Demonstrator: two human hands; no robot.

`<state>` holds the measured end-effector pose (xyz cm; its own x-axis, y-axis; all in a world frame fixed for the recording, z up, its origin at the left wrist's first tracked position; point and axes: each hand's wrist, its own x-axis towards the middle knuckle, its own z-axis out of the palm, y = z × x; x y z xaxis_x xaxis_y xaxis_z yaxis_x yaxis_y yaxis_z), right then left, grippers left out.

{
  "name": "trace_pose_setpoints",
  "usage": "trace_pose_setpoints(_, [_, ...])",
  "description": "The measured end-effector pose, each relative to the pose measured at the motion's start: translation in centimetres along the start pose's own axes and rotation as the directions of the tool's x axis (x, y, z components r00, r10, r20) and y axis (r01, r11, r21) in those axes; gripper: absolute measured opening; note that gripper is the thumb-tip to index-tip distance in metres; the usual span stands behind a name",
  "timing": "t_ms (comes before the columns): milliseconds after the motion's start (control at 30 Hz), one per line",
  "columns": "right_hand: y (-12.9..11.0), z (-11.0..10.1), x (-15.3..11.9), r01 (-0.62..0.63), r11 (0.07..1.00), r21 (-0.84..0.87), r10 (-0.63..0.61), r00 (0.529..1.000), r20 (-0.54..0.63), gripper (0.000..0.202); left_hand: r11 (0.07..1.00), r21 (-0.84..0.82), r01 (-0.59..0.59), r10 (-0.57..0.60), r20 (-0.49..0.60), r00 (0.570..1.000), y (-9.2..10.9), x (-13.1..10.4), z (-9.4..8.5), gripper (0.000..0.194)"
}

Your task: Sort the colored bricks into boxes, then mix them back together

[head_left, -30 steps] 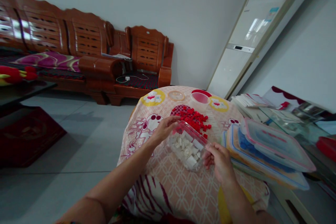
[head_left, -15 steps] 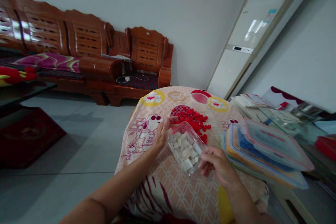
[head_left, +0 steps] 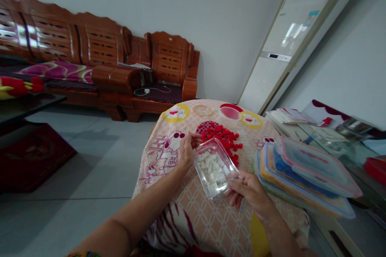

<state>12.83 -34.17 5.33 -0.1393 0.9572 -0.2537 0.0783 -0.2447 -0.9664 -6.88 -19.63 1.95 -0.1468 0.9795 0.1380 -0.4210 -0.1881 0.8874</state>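
A clear plastic box (head_left: pixel 207 188) with several white pieces (head_left: pixel 212 168) inside lies tilted between my hands over the cloth-covered table. My right hand (head_left: pixel 249 190) grips the box's near right corner, with the thumb on top and the fingers curled below. My left hand (head_left: pixel 187 150) is at the far left side of the box, its fingers extended and apart; whether they touch the wall is hard to see. Just beyond the box lies a loose heap of small red pieces (head_left: pixel 223 134) on the patterned tablecloth (head_left: pixel 181 209).
A stack of lidded plastic containers (head_left: pixel 301 172) stands at the table's right edge. Farther back on the table are a round clear lid (head_left: pixel 202 110) and a pinkish round tub (head_left: pixel 229 113). A glass shelf (head_left: pixel 328 138) with papers is on the right, a wooden sofa (head_left: pixel 114 76) behind.
My right hand has shifted its grip, the thumb now lying over the box's corner. The box has turned slightly and shows more shine on top. My left fingers have drawn slightly away from its edge.
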Motion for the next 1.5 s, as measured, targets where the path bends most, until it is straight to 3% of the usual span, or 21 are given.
trace_pose_setpoints(167, [-1.0, -0.4, -0.2, 0.056, 0.998, -0.041, -0.054, 0.997, 0.058, 0.065, 0.999, -0.024, -0.027, 0.025, -0.084, 0.996, 0.4, 0.0, 0.3, 0.058])
trace_pose_setpoints(367, [-0.7, -1.5, 0.3, 0.089, 0.995, -0.045, -0.086, 0.994, 0.062, 0.052, 0.999, -0.030, -0.016, 0.016, -0.002, 1.000, 0.3, 0.0, 0.0, 0.055])
trace_pose_setpoints(500, [-0.6, -0.1, 0.0, 0.194, 0.977, -0.084, -0.189, 0.980, 0.061, 0.046, 1.000, -0.009, -0.015, 0.015, 0.023, 1.000, 0.2, 0.2, -0.5, 0.058])
trace_pose_setpoints(600, [-0.9, 2.3, -0.3, 0.331, 0.921, -0.205, -0.323, 0.944, 0.072, 0.048, 0.997, 0.069, -0.029, 0.028, 0.025, 0.999, 0.1, 0.2, -0.7, 0.063])
trace_pose_setpoints(700, [-0.9, 4.4, -0.2, 0.469, 0.798, -0.380, -0.477, 0.875, 0.079, 0.040, 0.985, 0.145, -0.089, 0.088, 0.016, 0.996, 0.1, -0.1, -0.5, 0.065])
trace_pose_setpoints(833, [-0.4, 4.9, 0.0, 0.526, 0.730, -0.436, -0.570, 0.821, 0.035, 0.032, 0.986, 0.148, -0.080, 0.086, -0.039, 0.996, 0.3, 0.1, -0.7, 0.063])
trace_pose_setpoints(933, [0.0, 3.7, 0.0, 0.507, 0.753, -0.419, -0.572, 0.819, -0.036, 0.027, 0.991, 0.127, -0.051, 0.072, -0.165, 0.984, 0.5, 2.0, -1.6, 0.062])
trace_pose_setpoints(1033, [0.1, 2.0, 0.2, 0.435, 0.792, -0.428, -0.554, 0.807, -0.206, 0.027, 1.000, 0.028, 0.004, 0.004, -0.308, 0.951, 0.6, 5.3, -3.1, 0.062])
trace_pose_setpoints(1167, [-0.3, 0.6, 0.6, 0.370, 0.836, -0.405, -0.521, 0.767, -0.374, 0.030, 0.987, 0.008, 0.160, -0.149, -0.320, 0.935, 0.3, 8.9, -4.8, 0.059])
trace_pose_setpoints(1300, [-0.3, 0.5, 0.9, 0.355, 0.850, -0.389, -0.502, 0.771, -0.393, 0.036, 0.964, 0.036, 0.263, -0.239, -0.317, 0.918, -0.1, 10.3, -5.5, 0.045])
trace_pose_setpoints(1500, [0.7, 0.3, 1.3, 0.344, 0.872, -0.348, -0.469, 0.790, -0.396, 0.033, 0.951, -0.108, 0.290, -0.310, -0.350, 0.884, 0.7, 11.7, -5.4, 0.018])
